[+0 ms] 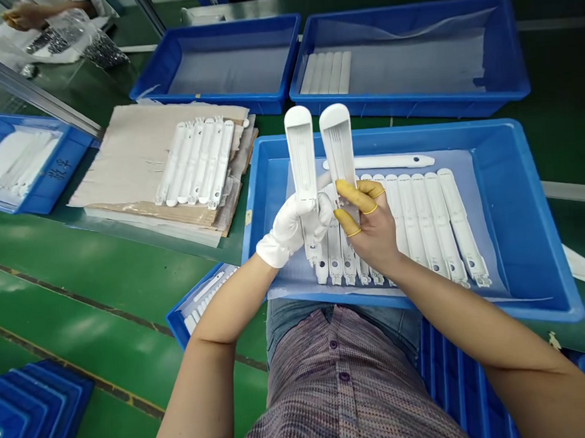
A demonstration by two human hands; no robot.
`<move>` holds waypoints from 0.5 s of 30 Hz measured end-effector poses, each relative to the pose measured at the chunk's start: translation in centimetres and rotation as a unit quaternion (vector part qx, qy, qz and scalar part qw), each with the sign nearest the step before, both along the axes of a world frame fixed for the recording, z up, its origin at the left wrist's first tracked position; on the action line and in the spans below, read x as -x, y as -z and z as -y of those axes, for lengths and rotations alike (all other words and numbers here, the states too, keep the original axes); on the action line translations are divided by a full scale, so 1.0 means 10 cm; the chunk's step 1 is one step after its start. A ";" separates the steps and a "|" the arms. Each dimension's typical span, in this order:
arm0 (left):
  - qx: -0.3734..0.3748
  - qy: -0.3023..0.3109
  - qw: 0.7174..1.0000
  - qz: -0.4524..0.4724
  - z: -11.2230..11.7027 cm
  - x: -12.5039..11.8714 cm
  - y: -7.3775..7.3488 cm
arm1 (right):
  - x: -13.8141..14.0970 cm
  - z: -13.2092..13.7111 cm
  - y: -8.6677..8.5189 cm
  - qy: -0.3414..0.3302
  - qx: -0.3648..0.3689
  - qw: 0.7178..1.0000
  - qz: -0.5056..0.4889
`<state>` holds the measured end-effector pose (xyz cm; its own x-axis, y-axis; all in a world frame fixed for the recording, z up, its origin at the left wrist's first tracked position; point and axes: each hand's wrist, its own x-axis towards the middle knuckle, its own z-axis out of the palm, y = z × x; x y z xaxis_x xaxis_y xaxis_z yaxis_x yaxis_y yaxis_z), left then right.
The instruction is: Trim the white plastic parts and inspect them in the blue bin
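My left hand (290, 227), in a white fabric glove, grips a long white moulded plastic part (300, 153) upright by its lower half. My right hand (371, 230), with yellow finger cots on several fingers, holds a matching white plastic part (337, 139) upright. The two parts stand side by side, a little apart, with their rounded ends up. Both hands are above a blue plastic tray (407, 135) lined with a translucent sheet. A row of similar white parts (426, 226) lies on the sheet, partly hidden under my hands, and one more part (379, 163) lies crosswise behind the row.
A cardboard-and-paper stack (133, 163) with several white parts is on the left. Blue trays (219, 64) (406, 61) stand behind. A co-worker's hand (25, 17) is at top left. Stacked blue trays (35, 410) sit low left on the green bench.
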<state>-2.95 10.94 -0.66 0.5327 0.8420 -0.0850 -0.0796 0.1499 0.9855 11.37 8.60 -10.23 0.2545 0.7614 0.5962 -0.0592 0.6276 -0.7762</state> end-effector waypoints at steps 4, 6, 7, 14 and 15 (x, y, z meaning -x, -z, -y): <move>-0.011 0.007 1.000 -0.027 -0.02 -0.02 0.01 | 0.00 -0.01 0.01 0.001 0.006 1.000 0.012; -0.026 -0.013 0.999 -0.040 -0.01 -0.04 0.00 | 0.01 -0.03 0.02 -0.015 0.017 1.000 0.004; -0.041 -0.040 0.997 -0.053 -0.01 -0.04 -0.01 | 0.01 -0.05 0.02 -0.027 0.023 0.999 -0.007; -0.231 -0.178 0.888 -0.357 0.03 0.41 0.06 | -0.01 -0.14 -0.06 -0.141 0.158 0.968 -0.136; -0.241 -0.179 0.870 -0.391 0.03 0.50 0.11 | -0.01 -0.14 -0.07 -0.156 0.178 0.961 -0.142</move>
<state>-7.92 10.61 -1.77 0.1662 0.9804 0.1058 0.6876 -0.1921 0.7002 11.51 10.03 -9.54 0.0957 0.9699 0.2238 -0.4425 0.2429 -0.8633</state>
